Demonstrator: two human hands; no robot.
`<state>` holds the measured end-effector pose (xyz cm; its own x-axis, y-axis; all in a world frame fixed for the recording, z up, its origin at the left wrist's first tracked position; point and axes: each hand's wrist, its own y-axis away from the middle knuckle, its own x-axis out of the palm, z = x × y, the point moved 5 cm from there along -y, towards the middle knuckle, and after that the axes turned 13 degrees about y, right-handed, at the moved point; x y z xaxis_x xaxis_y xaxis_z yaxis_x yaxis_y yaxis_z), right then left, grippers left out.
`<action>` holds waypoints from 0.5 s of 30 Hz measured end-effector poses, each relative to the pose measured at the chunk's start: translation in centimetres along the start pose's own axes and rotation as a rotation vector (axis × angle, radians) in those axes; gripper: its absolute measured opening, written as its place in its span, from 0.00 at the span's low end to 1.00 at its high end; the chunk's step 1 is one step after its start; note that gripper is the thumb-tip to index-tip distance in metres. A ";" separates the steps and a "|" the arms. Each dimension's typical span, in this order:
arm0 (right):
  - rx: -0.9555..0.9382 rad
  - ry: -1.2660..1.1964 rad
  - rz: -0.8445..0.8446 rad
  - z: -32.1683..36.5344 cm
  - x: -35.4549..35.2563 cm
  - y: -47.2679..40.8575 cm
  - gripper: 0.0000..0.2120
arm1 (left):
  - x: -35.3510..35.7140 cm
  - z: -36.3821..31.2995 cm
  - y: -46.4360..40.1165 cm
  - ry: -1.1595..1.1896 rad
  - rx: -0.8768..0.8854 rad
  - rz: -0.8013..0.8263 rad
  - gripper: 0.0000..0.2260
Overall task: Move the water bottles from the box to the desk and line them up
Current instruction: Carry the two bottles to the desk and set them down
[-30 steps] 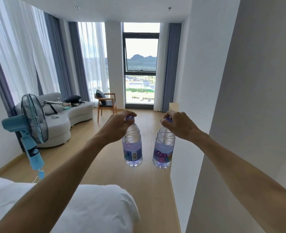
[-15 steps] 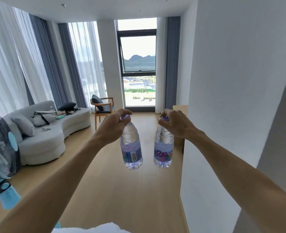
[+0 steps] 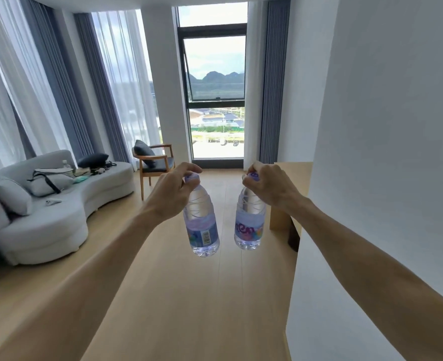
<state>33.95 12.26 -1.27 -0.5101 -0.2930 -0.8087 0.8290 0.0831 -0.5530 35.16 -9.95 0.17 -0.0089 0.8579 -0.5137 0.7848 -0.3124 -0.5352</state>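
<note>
Left hand [image 3: 172, 195]: yours, arm stretched fwd, fingers pinched round the cap/neck of the left bottle [image 3: 202, 225]; bottle hangs upright below the hand, over the floor [image 3: 178, 295].
Right hand [image 3: 268, 187]: same grip, fingers closed on the cap of the right bottle [image 3: 249, 225], hanging upright beneath it.
Bottles: clear, purple caps, blue-purple labels; barcode faces you on the left one, lettering on the right. Side by side, near each other, a gap between, not touching. Bases at about the same height.
Tabletop [image 3: 293, 169]: light wood, just beyond & to the right of your right hand, against the white wall [image 3: 384, 152]; only a corner shows, rest hidden by the wall.
Box: can't see it.
Left of your left hand: grey sofa [image 3: 59, 204] w/ cushions & a bag, well apart.
Ahead of the hands: wooden armchair [image 3: 155, 162] w/ dark cushion, then tall window [image 3: 215, 82] btwn curtains, hills outside.
Floor: pale wood planks, under both bottles.
</note>
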 end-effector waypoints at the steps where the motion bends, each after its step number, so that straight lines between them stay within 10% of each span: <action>1: -0.002 0.010 0.006 -0.8 1.0 -1.3 0.11 | 0.5 1.2 -1.5 0.005 0.000 -0.003 0.10; 15: 0.067 0.031 0.031 -13.0 14.5 -24.3 0.07 | 7.5 18.9 -28.2 0.060 0.112 0.114 0.07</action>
<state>3.43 18.39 -2.13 -0.4897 -0.2619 -0.8316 0.8575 0.0280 -0.5138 1.24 -2.48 -1.28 0.1160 0.8360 -0.5363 0.7048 -0.4497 -0.5486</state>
